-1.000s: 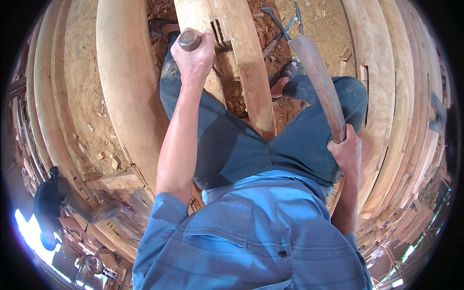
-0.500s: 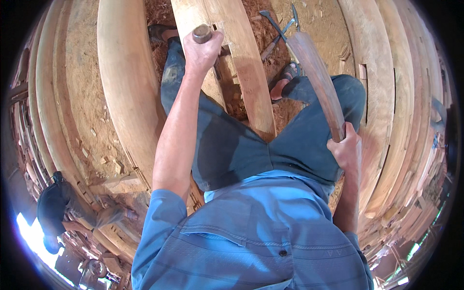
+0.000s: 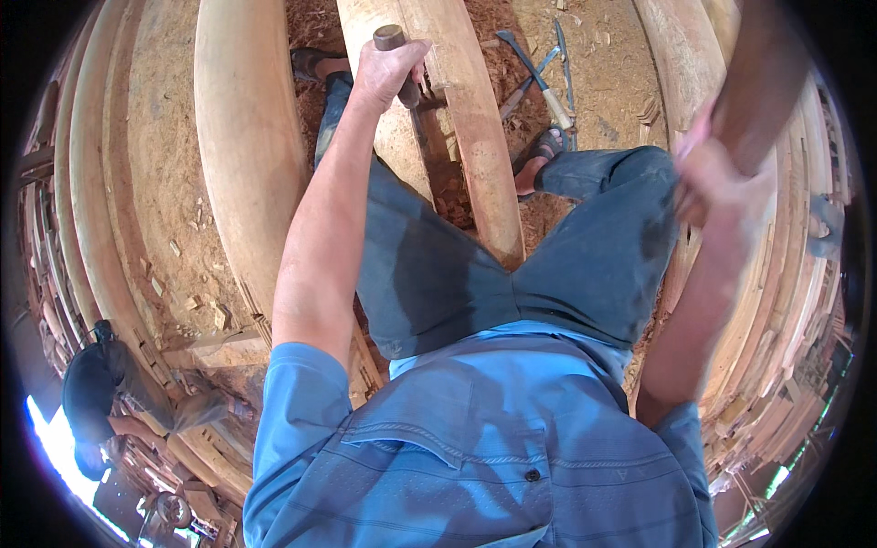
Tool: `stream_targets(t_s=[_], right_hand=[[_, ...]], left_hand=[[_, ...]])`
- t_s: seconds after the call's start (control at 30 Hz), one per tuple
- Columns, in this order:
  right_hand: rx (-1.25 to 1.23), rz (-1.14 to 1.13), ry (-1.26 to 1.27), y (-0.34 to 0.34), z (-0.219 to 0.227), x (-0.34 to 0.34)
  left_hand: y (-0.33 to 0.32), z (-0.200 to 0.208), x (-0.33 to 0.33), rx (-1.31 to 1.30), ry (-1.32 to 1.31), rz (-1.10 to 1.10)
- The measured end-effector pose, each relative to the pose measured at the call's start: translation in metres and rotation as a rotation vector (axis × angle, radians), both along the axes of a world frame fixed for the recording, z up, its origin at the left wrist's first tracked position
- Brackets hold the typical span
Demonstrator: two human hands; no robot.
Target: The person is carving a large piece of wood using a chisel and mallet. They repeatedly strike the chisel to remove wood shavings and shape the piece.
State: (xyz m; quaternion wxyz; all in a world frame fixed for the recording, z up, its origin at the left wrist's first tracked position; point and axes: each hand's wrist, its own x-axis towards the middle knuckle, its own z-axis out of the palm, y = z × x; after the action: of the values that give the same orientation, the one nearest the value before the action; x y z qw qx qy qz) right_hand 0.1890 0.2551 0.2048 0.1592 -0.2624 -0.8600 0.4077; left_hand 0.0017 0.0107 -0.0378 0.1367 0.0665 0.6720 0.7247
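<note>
1. A left hand (image 3: 382, 75) grips a brown, cylindrical wooden handle (image 3: 390, 38) above a pale, slotted timber beam (image 3: 480, 146) that runs between the person's legs. Its fingers are closed around the shaft.

2. The handle's round butt shows above the fist, tilted up and slightly leftward; its lower part emerges below, beside the beam's dark, long opening (image 3: 442, 151). Whether the tip touches wood cannot be told.

3. Well apart to the right, a blurred right hand (image 3: 720, 187) holds a thick, dark-brown wooden bat (image 3: 763, 82), its fingers wrapped about the near end. The bat's long axis climbs from that fist to the upper edge of view, clear of the handle.

4. From the right hand, the exposed butt lies to the left and farther forward; the left hand is the nearer, already on it.

5. The left forearm reaches forward, nearly straight; the right one angles outward beside the knee of dark blue trousers (image 3: 438, 265).

6. Ahead, metal tools with pale wooden grips (image 3: 557, 108) lie crossed on the chip-strewn floor (image 3: 621, 73).
</note>
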Motion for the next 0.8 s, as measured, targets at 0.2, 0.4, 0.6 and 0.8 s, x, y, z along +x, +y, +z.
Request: stream_targets(t_s=[0.2,0.4,0.6,0.8], right_hand=[[0.04,0.386,0.417,-0.04,0.003,-0.094],[0.547,0.796,-0.581,-0.027,-0.071,-0.084],[0.237,0.527,-0.364,-0.022,-0.052,-0.039],[0.264,0.402,0.144,-0.028,0.007,-0.088]], left_hand=[[0.007,0.008,0.005,-0.089,-0.002,-0.035],[0.011,0.006,0.012,-0.112,0.104,-0.016],[0.009,-0.002,0.007,-0.097,0.026,-0.04],[0.01,-0.001,0.008,-0.134,-0.04,-0.024]])
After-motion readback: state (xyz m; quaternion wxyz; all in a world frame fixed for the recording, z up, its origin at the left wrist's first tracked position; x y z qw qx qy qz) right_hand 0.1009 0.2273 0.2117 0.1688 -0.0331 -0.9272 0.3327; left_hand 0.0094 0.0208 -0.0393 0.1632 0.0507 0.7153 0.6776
